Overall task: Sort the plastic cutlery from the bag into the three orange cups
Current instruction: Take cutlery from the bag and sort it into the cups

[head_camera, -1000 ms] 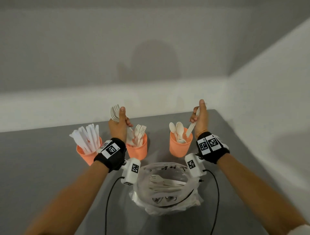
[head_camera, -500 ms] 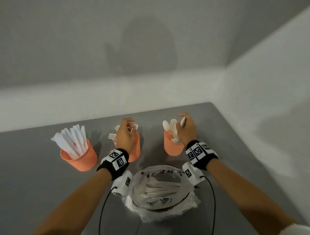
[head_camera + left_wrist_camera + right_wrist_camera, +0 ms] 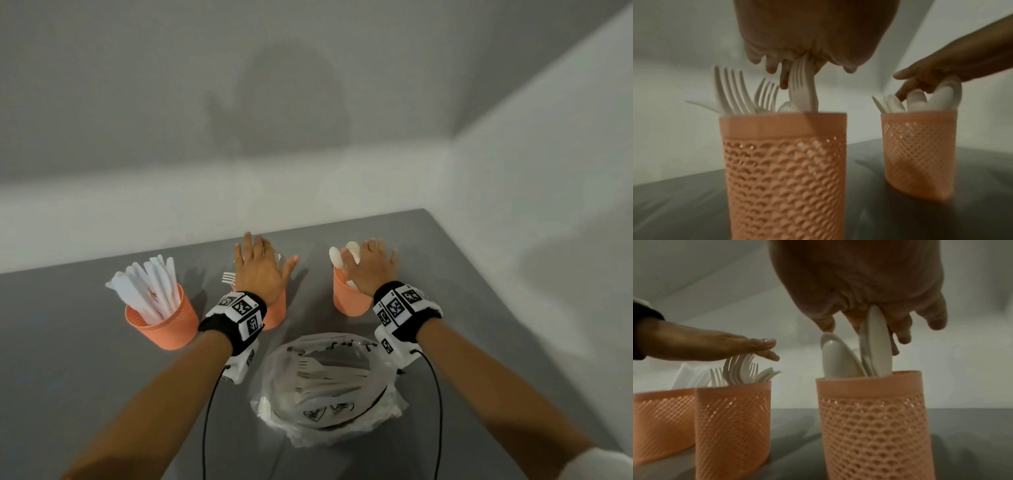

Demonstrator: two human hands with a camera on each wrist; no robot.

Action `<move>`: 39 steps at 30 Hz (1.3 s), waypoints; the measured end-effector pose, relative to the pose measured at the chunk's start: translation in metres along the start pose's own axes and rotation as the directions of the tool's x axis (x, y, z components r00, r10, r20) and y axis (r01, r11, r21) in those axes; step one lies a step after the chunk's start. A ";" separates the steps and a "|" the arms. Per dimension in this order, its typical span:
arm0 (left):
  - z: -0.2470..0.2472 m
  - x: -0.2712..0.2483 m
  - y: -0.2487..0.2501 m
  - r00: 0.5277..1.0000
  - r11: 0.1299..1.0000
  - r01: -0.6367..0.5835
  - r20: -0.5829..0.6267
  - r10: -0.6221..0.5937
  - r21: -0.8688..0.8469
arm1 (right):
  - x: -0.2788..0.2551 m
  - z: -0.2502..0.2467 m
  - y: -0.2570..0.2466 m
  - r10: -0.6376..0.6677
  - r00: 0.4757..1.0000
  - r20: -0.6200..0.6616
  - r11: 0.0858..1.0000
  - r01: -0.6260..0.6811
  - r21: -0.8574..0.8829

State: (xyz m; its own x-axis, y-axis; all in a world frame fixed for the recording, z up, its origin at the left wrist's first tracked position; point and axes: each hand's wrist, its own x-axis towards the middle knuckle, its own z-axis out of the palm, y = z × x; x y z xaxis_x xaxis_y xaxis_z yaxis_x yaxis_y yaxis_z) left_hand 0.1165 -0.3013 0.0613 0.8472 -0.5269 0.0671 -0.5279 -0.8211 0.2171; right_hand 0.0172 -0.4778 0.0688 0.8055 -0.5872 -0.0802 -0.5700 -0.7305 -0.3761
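Three orange mesh cups stand in a row on the grey table. The left cup (image 3: 164, 325) holds white knives (image 3: 150, 287). My left hand (image 3: 260, 270) lies flat, fingers spread, over the middle cup (image 3: 275, 313), its palm (image 3: 807, 32) touching the tops of the forks (image 3: 731, 94). My right hand (image 3: 371, 270) is spread flat over the right cup (image 3: 351, 301), its palm (image 3: 869, 280) resting on the spoons (image 3: 838, 360). Neither hand grips anything. The clear plastic bag (image 3: 329, 380) lies near me with cutlery inside.
The table (image 3: 85, 377) ends at a white wall behind the cups and another wall on the right. Black cables (image 3: 205, 411) run from my wrist cameras along both forearms, beside the bag.
Both hands came down from holding a fork and a spoon upright, let them go into the middle and right cups, and now lie flat and spread on the cutlery tops.
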 end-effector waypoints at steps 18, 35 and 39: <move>0.000 -0.117 0.008 0.960 0.876 -0.195 0.096 0.262 -0.441 | -0.111 0.010 -0.026 -0.287 0.664 0.690 0.872 0.479 -0.098; 0.003 -0.146 -0.008 0.934 0.889 0.039 0.333 0.130 -0.457 | -0.111 0.041 -0.013 -0.151 0.728 0.669 0.945 0.305 -0.119; 0.002 -0.145 -0.012 0.941 0.885 0.042 0.317 0.121 -0.463 | -0.113 0.051 -0.025 -0.083 0.662 0.745 0.884 0.394 -0.251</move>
State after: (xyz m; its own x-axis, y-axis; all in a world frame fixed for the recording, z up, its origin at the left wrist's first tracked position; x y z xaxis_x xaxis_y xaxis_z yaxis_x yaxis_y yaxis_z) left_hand 0.0000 -0.2149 0.0471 0.7141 -0.6647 -0.2196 -0.4038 -0.6474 0.6464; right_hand -0.0514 -0.3754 0.0404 0.7018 -0.0684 -0.7091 -0.2273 -0.9648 -0.1320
